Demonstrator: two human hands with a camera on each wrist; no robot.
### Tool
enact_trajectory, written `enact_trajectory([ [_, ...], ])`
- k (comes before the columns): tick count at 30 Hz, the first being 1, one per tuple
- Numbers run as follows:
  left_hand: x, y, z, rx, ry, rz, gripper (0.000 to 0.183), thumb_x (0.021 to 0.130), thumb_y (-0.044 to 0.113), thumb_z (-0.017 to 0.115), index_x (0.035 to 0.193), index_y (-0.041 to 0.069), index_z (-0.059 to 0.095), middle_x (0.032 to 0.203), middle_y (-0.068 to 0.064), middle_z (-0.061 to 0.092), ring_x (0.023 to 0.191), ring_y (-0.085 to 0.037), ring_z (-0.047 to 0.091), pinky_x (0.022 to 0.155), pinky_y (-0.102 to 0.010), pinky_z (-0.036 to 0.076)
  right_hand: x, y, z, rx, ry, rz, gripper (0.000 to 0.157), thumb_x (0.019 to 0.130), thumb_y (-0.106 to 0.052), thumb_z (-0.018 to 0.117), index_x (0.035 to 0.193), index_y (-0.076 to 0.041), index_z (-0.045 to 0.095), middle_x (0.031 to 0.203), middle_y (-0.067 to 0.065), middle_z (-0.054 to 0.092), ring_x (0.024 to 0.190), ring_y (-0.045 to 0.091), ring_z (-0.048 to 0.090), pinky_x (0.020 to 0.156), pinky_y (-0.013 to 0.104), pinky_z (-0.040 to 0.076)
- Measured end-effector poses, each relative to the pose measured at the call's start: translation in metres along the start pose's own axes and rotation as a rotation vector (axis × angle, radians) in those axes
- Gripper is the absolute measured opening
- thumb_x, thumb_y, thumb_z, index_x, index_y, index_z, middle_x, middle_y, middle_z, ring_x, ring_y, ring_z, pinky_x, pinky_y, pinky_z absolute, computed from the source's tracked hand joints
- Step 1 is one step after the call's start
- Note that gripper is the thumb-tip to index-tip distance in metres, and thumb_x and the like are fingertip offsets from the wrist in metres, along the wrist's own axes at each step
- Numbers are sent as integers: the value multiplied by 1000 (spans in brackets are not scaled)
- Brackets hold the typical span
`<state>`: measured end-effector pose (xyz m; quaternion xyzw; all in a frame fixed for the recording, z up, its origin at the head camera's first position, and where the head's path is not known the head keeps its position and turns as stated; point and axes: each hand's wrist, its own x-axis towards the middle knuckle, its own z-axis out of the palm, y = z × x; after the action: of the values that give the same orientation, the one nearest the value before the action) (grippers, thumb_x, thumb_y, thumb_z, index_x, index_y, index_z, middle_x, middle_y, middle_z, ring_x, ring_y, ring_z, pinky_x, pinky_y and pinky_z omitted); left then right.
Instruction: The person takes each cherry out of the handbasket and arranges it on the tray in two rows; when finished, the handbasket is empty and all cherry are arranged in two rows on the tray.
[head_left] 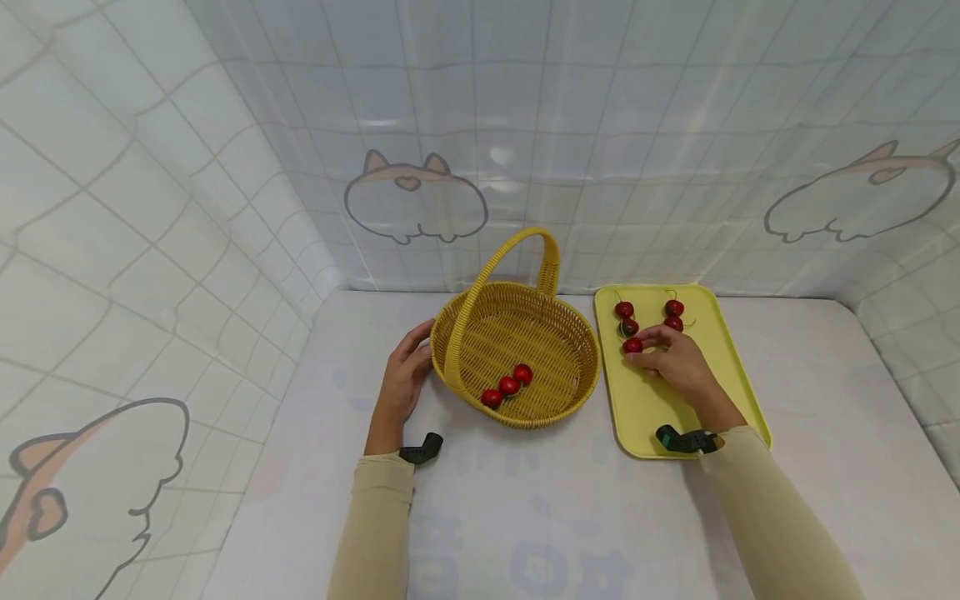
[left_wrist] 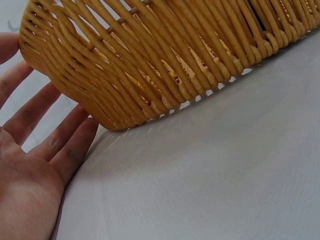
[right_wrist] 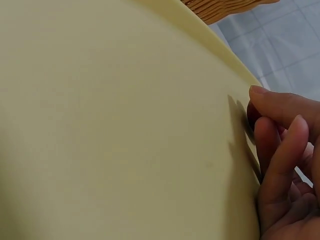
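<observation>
A yellow wicker basket (head_left: 551,400) with a tall arched handle holds three red cherries (head_left: 509,386) in a slanting row near its front. My left hand (head_left: 405,375) touches the basket's left side; in the left wrist view its fingers (left_wrist: 75,145) lie fairly straight against the woven wall. Over the yellow tray (head_left: 697,421), my right hand (head_left: 678,367) pinches a cherry (head_left: 633,345) between thumb and fingers. In the right wrist view that cherry (right_wrist: 253,114) is mostly hidden by the fingers. Several more stemmed cherries (head_left: 624,309) lie at the tray's far end.
Basket and tray stand side by side on a white-covered table (head_left: 510,517), close to the back wall (head_left: 585,183). The wall is hung with a white grid-patterned sheet with cartoon animals. A dark wrist camera (head_left: 423,450) sits on the left wrist, another (head_left: 682,439) on the right.
</observation>
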<state>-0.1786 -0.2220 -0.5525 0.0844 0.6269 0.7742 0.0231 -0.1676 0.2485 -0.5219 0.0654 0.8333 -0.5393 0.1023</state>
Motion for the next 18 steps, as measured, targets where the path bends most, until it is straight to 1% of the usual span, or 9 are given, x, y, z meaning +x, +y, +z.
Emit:
enact_trajectory([
  [5, 0, -2, -1, 3, -5, 3, 47, 104, 19, 58, 149, 9, 51, 151, -8, 48, 131, -17, 55, 104, -28, 49, -1, 2, 1, -15, 25, -8, 50, 87, -27, 82, 125, -3, 58, 108, 8, 60, 61, 8, 57, 58, 24, 52],
  [10, -1, -1, 0, -4, -1, 4, 46, 104, 19, 58, 149, 11, 52, 150, -7, 49, 131, -18, 55, 104, -28, 49, -1, 2, 2, -13, 39, -20, 53, 87, -29, 83, 127, -3, 59, 108, 7, 60, 61, 7, 58, 59, 24, 53],
  [18, 0, 0, 1, 7, -5, 11, 47, 105, 17, 54, 151, 8, 49, 151, -8, 48, 130, -16, 55, 103, -26, 49, -1, 3, 1, -34, 54, -47, 56, 87, -32, 82, 129, -2, 59, 106, 8, 56, 60, 6, 59, 60, 23, 52],
])
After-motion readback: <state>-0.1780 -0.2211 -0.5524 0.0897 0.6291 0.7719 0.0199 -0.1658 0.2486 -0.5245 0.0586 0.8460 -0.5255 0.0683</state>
